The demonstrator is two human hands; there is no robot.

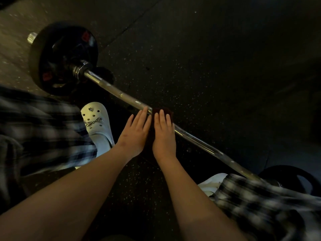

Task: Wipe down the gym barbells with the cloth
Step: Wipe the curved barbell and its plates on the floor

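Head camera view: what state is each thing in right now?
Barbell: lying on the floor.
Cloth: dark, draped over the barbell, under the right hand.
Left hand: fingers straight, tips at the barbell beside the cloth.
Right hand: fingers straight, pressed flat on the cloth.
Far plate: mounted on the barbell, upright.
Near plate: partly hidden by a trouser leg.
White clog: worn, planted beside the barbell.
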